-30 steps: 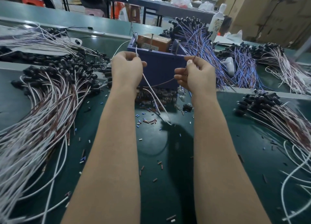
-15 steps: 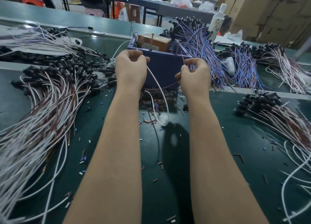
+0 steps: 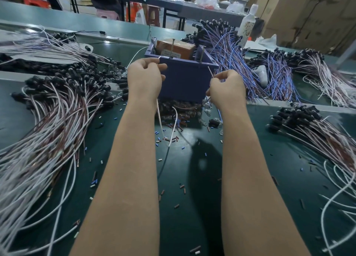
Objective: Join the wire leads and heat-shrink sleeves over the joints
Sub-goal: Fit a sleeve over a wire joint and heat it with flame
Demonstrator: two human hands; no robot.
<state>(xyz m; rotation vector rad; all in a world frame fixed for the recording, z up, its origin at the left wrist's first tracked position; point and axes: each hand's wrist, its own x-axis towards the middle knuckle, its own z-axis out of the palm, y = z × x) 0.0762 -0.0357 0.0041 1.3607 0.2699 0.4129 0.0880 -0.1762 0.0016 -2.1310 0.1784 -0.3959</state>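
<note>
Left hand [image 3: 144,78] pinches a white wire [image 3: 160,121]; right hand [image 3: 227,90] pinches a thin lead [image 3: 210,72]

Bare green mat [image 3: 192,227] lies open down the middle; wire bundles [image 3: 50,124] crowd the left side, another heap [image 3: 317,138] the right, and a purple bin [image 3: 185,82] blocks straight ahead

Most fingertips of left hand [image 3: 144,78] and right hand [image 3: 227,88] were hidden behind knuckles. At 9 o'clock, wire bundle [image 3: 48,130] ran off frame edge. At 12 o'clock, box label [image 3: 172,54] was too small to read.
</note>
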